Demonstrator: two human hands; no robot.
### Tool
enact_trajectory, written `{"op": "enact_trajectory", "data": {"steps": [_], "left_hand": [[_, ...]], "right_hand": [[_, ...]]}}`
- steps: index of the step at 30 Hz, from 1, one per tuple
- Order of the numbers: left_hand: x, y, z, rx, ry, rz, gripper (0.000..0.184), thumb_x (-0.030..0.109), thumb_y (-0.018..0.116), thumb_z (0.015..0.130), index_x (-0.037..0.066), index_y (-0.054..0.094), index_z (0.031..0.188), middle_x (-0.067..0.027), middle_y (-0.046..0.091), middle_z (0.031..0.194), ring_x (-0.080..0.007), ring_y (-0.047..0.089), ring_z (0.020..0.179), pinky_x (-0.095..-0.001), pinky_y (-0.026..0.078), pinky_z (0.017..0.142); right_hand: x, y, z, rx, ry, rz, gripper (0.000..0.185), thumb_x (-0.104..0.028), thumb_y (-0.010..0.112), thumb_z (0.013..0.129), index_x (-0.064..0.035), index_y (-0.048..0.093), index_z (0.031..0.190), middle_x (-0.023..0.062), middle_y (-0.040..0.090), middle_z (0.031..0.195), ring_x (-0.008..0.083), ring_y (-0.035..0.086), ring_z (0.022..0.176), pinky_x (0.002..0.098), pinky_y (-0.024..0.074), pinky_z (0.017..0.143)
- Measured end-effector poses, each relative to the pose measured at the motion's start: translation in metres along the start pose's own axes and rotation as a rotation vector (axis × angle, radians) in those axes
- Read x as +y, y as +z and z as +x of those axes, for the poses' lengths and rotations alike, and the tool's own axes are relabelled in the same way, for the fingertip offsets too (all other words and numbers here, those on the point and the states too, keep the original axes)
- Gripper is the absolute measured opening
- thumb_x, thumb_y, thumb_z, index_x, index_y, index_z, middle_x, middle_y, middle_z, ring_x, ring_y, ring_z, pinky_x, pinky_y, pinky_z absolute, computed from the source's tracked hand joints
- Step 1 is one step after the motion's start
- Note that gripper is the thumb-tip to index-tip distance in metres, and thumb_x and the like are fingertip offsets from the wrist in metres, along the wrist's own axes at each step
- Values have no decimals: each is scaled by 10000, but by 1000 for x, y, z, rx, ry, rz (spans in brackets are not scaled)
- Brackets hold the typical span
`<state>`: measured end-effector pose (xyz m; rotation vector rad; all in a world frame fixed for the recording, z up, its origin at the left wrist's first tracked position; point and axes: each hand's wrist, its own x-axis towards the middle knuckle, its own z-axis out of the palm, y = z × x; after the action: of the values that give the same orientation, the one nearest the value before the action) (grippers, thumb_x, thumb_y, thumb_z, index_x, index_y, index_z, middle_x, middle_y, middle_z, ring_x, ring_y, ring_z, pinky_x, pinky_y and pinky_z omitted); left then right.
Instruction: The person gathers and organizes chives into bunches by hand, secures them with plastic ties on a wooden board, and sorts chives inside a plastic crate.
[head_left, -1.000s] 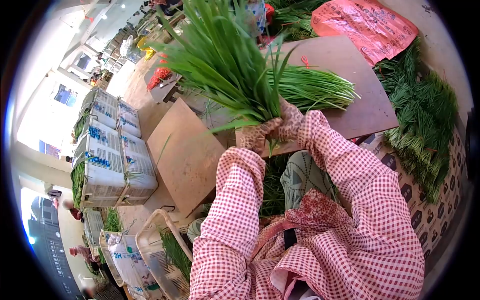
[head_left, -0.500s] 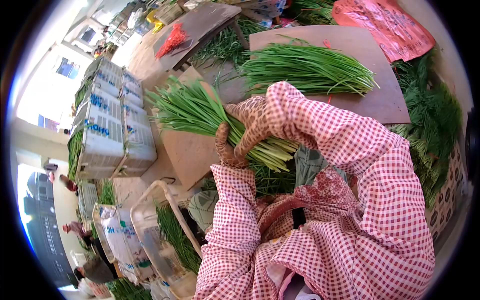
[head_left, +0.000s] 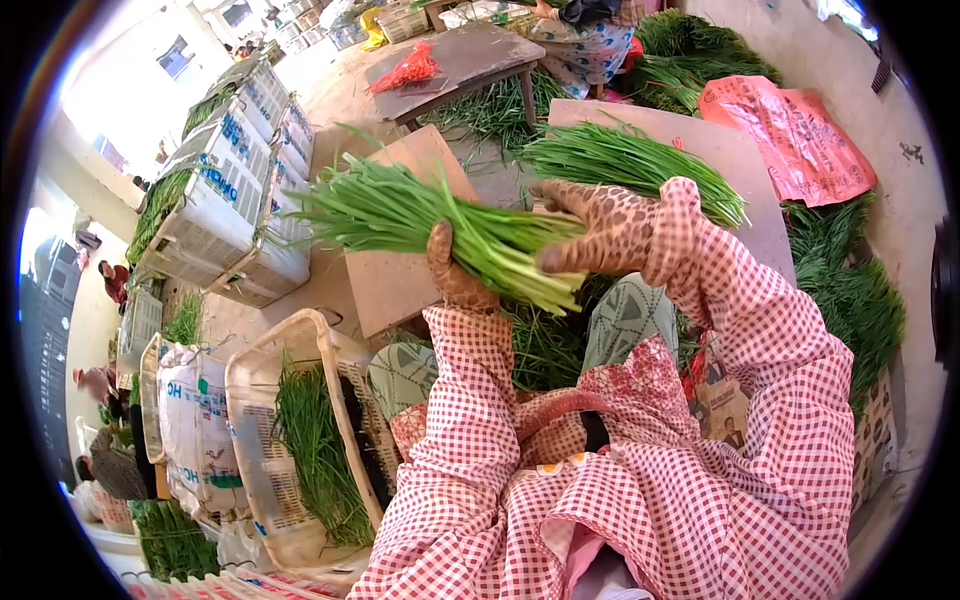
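In a brown spotted glove, my left hand is wrapped round a bunch of garlic chives from below. The leafy tips fan out to the left, and the pale stalk ends point right and down. My right hand, gloved alike, is at the stalk ends with its fingers and thumb spread apart; its thumb side is by the stalks, and whether it touches them I cannot tell. Just beyond it, a loose pile of garlic chives lies on a brown board. Another board is under the held bunch.
A low table bears red ties. Stacked white crates stand at left; a plastic basket of greens is near my left knee. A red sack and heaped greens lie at right. Other people are in the background.
My right hand has moved right, off the middle of the bunch to its stalk ends, and its fingers have spread. My left hand keeps its hold. The camera view has shifted.
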<state>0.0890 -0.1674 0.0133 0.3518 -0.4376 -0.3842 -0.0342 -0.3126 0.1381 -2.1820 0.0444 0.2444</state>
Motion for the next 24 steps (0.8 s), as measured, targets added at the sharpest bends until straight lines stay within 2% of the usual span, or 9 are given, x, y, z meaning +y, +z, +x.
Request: {"op": "enact_trajectory", "data": {"steps": [3,7,10,11,15,19,21,23,24], "left_hand": [[11,10,-4,41,1,-47,303,244,560,813,35,548,1032,-135,608,941,-264,604,840,-461,510,794],[30,5,-11,8,125,-69,380,270,518,837,35,506,1136,-108,591,1014,-248,580,923,-471,456,878],[44,9,-18,48,162,-115,337,244,554,818,19,525,1067,-140,597,969,-277,589,891,-477,484,844],[45,3,-17,13,157,-140,349,248,554,819,18,516,1079,-146,591,983,-279,580,920,-487,468,871],[64,-11,-19,21,241,-148,370,255,550,821,25,512,1108,-133,595,1013,-264,582,935,-481,453,898],[126,-34,-22,-50,328,-239,405,288,538,831,53,509,1159,-104,594,1065,-235,579,971,-470,413,950],[162,-50,-28,-141,392,-189,408,313,530,837,62,516,1159,-99,584,1090,-231,565,1002,-469,390,974],[191,-66,-40,-155,456,-105,413,316,523,846,68,503,1175,-90,570,1117,-229,548,1034,-467,373,988],[200,-70,-43,-167,471,-66,415,318,520,850,70,496,1183,-85,562,1130,-227,539,1050,-466,365,996]], "right_hand": [[-17,16,-5,91,-85,-317,1067,-600,696,614,3,229,1360,215,327,1356,308,295,1282,390,273,1048],[-15,21,-22,372,-203,-340,794,-585,575,754,-13,385,1272,216,460,1227,335,441,1157,375,356,979],[-36,26,-35,49,47,-331,646,-536,538,809,0,484,1166,182,538,1086,318,534,1000,403,427,866],[-32,37,-32,184,-258,-544,374,-389,493,883,-25,564,938,166,582,740,301,594,723,387,470,663],[-11,74,-9,418,-719,-153,277,-298,455,909,-38,546,885,154,525,680,325,546,660,403,439,601],[15,80,-15,226,-367,-544,124,-159,537,861,-45,545,813,113,513,659,265,524,600,390,417,550],[79,98,0,165,-486,-532,157,-198,532,837,-52,524,781,151,502,642,324,533,623,423,418,560],[136,114,21,-386,77,-884,212,-291,507,828,-88,569,843,138,596,815,317,592,811,424,473,717],[143,110,15,-604,8,-1026,245,-306,506,821,-97,593,916,133,616,898,297,594,846,430,470,742]]}}
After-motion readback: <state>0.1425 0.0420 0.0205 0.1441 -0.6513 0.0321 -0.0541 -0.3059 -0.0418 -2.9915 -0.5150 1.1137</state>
